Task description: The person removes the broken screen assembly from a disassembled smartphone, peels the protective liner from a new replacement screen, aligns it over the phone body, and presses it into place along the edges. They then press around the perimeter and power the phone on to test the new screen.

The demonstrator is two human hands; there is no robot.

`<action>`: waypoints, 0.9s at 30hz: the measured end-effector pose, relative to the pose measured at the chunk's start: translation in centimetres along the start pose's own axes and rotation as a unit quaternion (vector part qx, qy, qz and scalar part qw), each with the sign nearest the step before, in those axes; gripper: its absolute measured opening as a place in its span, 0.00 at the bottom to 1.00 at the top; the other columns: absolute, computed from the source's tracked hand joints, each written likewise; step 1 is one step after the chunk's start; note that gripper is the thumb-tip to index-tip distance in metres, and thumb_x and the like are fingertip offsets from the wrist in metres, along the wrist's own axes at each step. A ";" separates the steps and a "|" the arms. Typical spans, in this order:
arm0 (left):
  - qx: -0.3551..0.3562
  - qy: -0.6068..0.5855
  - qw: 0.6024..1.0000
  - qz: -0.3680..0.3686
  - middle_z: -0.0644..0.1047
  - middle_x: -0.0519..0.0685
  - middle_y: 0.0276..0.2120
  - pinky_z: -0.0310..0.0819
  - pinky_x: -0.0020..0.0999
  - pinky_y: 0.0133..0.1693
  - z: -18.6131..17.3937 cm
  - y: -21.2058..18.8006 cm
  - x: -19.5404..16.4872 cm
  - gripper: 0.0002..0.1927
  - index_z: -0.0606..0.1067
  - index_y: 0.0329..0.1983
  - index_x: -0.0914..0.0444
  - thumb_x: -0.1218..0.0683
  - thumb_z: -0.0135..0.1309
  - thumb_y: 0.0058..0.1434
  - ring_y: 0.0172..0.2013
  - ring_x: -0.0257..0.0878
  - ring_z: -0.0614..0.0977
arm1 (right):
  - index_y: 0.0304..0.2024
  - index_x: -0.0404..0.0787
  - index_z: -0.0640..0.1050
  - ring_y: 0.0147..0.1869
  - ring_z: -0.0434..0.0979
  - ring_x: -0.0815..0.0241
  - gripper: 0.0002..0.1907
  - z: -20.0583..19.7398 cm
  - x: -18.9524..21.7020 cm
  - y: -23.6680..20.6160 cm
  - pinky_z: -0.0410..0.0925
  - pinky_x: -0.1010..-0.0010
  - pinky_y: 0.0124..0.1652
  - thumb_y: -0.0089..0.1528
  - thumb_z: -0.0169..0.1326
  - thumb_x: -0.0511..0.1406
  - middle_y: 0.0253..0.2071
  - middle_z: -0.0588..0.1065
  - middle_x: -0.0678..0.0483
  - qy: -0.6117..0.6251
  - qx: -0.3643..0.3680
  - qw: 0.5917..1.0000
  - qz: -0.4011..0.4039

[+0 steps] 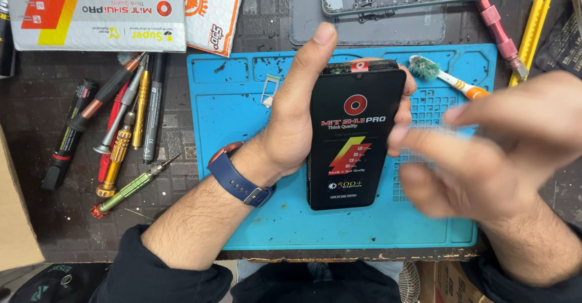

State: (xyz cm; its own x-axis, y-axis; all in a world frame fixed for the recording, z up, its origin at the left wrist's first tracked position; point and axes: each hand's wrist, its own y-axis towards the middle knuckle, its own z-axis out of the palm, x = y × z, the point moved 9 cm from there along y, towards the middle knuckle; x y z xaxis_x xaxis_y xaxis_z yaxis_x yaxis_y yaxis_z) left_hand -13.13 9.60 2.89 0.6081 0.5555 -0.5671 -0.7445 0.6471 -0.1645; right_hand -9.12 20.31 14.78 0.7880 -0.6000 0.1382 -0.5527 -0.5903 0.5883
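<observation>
My left hand (294, 118) grips a black phone screen panel (353, 136) with a printed protective film, holding it upright over the blue work mat (254, 218). The thumb runs up the panel's left edge and the fingers wrap its right edge. My right hand (503, 151) hovers just right of the panel, blurred, fingers spread and holding nothing. A small metal card tray (270, 90) lies on the mat beside my left hand.
Several screwdrivers and a black marker (121, 127) lie left of the mat. White and orange boxes (97, 12) sit at the top left. Grey phone housings (388, 6) lie beyond the mat, a toothbrush (448, 78) on it, pink and yellow tools (515, 30) at the right.
</observation>
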 end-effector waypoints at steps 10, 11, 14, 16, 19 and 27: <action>-0.013 -0.073 0.996 -0.052 0.80 0.62 0.40 0.83 0.50 0.47 -0.2 0.2 0.6 0.47 0.74 0.55 0.76 0.27 0.31 0.73 0.39 0.50 0.84 | 0.42 0.55 0.82 0.44 0.61 0.61 0.14 0.4 6.3 -2.7 0.59 0.76 0.38 0.53 0.65 0.39 0.41 0.65 0.64 0.092 -0.014 0.980 -0.178; -0.017 -0.068 0.996 -0.053 0.80 0.62 0.40 0.83 0.50 0.47 -0.3 0.2 0.5 0.47 0.74 0.55 0.76 0.27 0.31 0.72 0.39 0.50 0.84 | 0.43 0.55 0.82 0.45 0.60 0.61 0.14 0.5 6.4 -3.1 0.59 0.77 0.40 0.53 0.63 0.39 0.42 0.65 0.64 0.087 -0.020 0.976 -0.199; -0.022 -0.059 0.997 -0.043 0.80 0.62 0.39 0.84 0.50 0.46 -0.3 0.2 0.4 0.46 0.74 0.54 0.76 0.27 0.31 0.73 0.39 0.50 0.84 | 0.44 0.51 0.84 0.47 0.61 0.61 0.19 0.8 6.2 -2.9 0.60 0.77 0.44 0.52 0.57 0.43 0.44 0.68 0.64 0.070 -0.006 0.972 -0.222; -0.028 -0.061 0.997 -0.039 0.79 0.62 0.39 0.84 0.51 0.47 -0.3 0.2 0.2 0.46 0.74 0.54 0.76 0.27 0.31 0.73 0.39 0.50 0.84 | 0.40 0.46 0.83 0.47 0.63 0.64 0.16 1.0 6.5 -2.3 0.60 0.76 0.44 0.52 0.57 0.43 0.46 0.72 0.66 0.057 0.001 0.963 -0.263; -0.038 -0.075 0.995 -0.046 0.79 0.62 0.40 0.83 0.53 0.48 -0.3 0.2 0.3 0.47 0.74 0.55 0.75 0.27 0.30 0.71 0.39 0.50 0.83 | 0.36 0.43 0.81 0.48 0.65 0.66 0.14 1.3 6.9 -1.4 0.60 0.74 0.44 0.51 0.58 0.42 0.48 0.76 0.67 0.058 0.021 0.958 -0.279; -0.039 -0.081 0.995 -0.051 0.79 0.61 0.39 0.83 0.53 0.49 -0.2 0.2 0.3 0.47 0.73 0.54 0.75 0.26 0.30 0.70 0.41 0.51 0.83 | 0.36 0.43 0.83 0.48 0.65 0.65 0.15 0.9 5.9 -1.0 0.62 0.72 0.42 0.49 0.58 0.40 0.44 0.76 0.65 0.120 0.022 0.967 -0.225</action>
State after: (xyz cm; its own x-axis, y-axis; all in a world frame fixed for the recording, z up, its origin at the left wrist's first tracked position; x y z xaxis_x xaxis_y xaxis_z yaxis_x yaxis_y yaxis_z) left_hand -13.17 9.74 2.50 0.7128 0.5709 -0.4074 -0.6925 0.6650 -0.2796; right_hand -4.19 16.89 14.31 0.9887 -0.1378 0.0594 -0.1458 -0.7888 0.5972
